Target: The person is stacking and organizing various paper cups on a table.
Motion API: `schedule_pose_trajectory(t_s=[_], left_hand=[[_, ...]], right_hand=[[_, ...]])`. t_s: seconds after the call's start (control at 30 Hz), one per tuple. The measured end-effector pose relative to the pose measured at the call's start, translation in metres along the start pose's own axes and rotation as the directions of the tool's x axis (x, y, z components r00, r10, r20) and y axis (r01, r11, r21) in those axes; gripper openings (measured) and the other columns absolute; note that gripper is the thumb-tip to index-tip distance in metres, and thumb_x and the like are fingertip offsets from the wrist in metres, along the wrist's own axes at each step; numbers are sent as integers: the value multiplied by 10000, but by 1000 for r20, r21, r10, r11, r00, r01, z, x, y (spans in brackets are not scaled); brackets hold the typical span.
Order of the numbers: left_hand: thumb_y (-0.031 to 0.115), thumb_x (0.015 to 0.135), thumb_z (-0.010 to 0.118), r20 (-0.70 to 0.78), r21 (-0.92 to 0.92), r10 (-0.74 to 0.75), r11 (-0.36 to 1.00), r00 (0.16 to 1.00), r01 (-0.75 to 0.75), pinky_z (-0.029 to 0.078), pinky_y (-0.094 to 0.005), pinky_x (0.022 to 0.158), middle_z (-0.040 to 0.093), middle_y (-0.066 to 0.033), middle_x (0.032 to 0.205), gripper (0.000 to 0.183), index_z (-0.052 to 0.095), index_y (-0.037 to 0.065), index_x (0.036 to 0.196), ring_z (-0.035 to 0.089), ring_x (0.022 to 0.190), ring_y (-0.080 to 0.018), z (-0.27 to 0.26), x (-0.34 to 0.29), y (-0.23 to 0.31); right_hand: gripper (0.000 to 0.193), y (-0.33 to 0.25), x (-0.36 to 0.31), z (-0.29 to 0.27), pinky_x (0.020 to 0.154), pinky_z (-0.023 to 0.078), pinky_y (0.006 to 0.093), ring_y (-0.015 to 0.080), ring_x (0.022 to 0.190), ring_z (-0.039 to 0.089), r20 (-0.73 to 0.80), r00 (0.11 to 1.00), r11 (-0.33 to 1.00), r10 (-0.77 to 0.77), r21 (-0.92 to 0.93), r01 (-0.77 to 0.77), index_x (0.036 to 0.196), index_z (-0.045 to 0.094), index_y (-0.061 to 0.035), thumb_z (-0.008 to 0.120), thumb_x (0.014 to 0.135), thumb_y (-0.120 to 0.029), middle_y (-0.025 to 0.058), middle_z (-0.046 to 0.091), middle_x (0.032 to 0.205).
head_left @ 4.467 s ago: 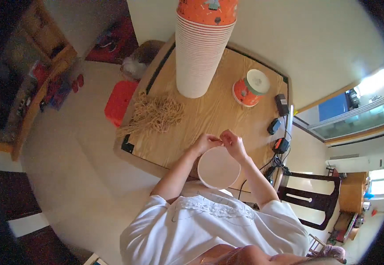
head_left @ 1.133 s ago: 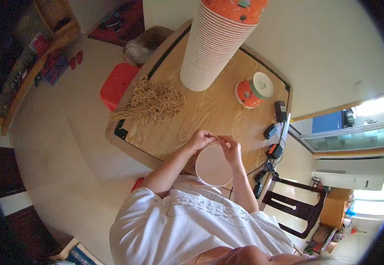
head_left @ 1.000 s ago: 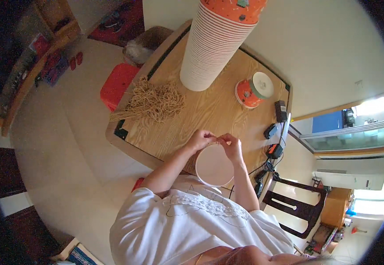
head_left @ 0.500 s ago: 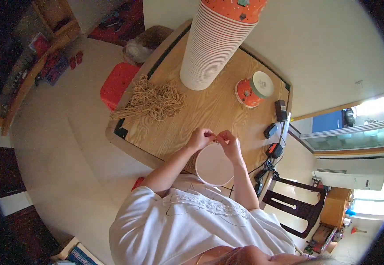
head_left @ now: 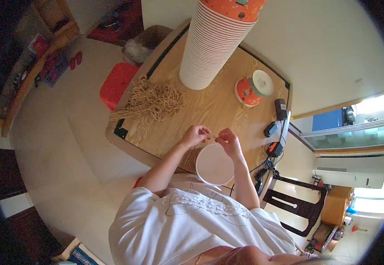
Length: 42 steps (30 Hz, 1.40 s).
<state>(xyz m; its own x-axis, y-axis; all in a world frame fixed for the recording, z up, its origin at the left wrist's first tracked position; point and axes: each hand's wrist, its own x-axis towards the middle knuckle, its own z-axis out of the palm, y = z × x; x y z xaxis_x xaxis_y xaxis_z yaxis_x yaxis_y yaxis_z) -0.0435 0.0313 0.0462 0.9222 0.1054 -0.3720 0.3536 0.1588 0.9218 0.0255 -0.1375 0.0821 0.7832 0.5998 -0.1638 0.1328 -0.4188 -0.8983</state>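
A round white paper tub (head_left: 215, 164) stands at the table's near edge against my body, its mouth facing up. Just past its rim, my left hand (head_left: 195, 136) pinches one part of a short, thin piece of tan twine (head_left: 213, 137). A little to the right, my right hand (head_left: 230, 142) pinches the other part, so the twine spans the small gap between my fingertips. Farther left on the table lies a loose, tangled heap of the same tan twine (head_left: 156, 101).
A tall leaning stack of paper tubs (head_left: 216, 48) rises at the back. An orange patterned tub (head_left: 249, 92) sits upside down to its right. Black adapters (head_left: 275, 150) and cables line the right edge. A red stool (head_left: 117, 84) and dark wooden chair (head_left: 295, 203) flank the wooden table (head_left: 200, 115).
My left hand has drawn slightly left and up, away from my right hand. The gap between the fingertips has widened, with twine showing across it. The tub stays put.
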Motion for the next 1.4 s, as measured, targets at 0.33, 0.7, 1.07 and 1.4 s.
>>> schedule_pose_trajectory(t_s=[0.33, 0.7, 1.07, 1.4], left_hand=[[54, 756, 632, 145, 45, 173, 982, 974, -181, 477, -260, 670, 618, -38, 806, 124, 597, 45, 874, 570, 734, -120, 14, 6, 0], [112, 774, 612, 107, -26, 43, 999, 993, -40, 372, -206, 408, 567, 15, 635, 88, 598, 61, 845, 464, 469, -49, -3, -10, 12], [116, 775, 621, 82, -76, 202, 978, 976, -196, 438, -217, 528, 607, -23, 759, 193, 575, 31, 942, 531, 620, -67, 5, -8, 9], [119, 767, 626, 49, 9, 79, 997, 996, -80, 441, -227, 524, 611, -8, 732, 121, 607, 42, 858, 537, 600, -76, 7, -9, 17]], right_hand=[[133, -2, -2, -1, 676, 474, 263, 123, 716, 578, 6, 1000, 999, 11, 31, -12, 815, 493, -25, 594, 746, 27, 27, 550, 724], [111, -21, -2, 4, 628, 442, 225, 96, 695, 542, 48, 999, 1000, 15, -26, -14, 835, 531, -21, 603, 752, -38, 14, 560, 730], [49, -8, 4, 3, 572, 433, 229, 76, 624, 519, 57, 998, 995, 38, -89, -32, 783, 585, -17, 594, 768, -62, 3, 576, 668], [72, -21, 1, 3, 562, 440, 247, 91, 609, 539, 50, 999, 978, -8, -209, 18, 773, 610, -17, 607, 767, -89, 38, 602, 662]])
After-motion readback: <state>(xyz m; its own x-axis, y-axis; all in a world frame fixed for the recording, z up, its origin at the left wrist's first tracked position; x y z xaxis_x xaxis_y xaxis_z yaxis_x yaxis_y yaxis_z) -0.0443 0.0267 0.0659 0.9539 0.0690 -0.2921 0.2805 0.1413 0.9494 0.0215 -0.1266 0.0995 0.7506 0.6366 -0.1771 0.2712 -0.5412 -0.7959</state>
